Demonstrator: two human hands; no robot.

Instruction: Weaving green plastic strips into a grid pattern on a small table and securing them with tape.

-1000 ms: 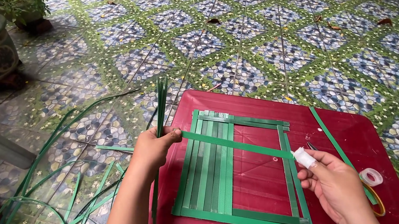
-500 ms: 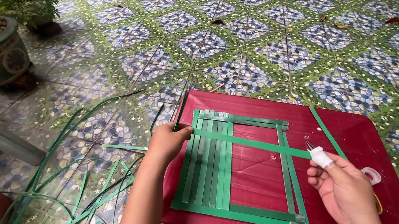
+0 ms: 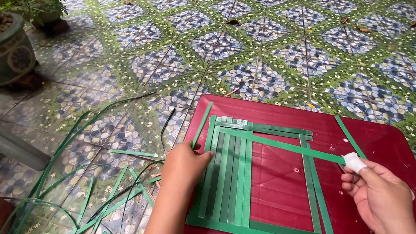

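Thin green strip [image 3: 201, 126] tilted beside flat green woven frame [image 3: 243, 176]; small white tube [image 3: 354, 161] upright.

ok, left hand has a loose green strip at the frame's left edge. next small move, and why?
Probably lay the loose strip down flat beside the upright strips already packed at the left of the green frame. The left hand holds it tilted, just off that edge, and the frame's right half is open. The right hand holds a small white piece.
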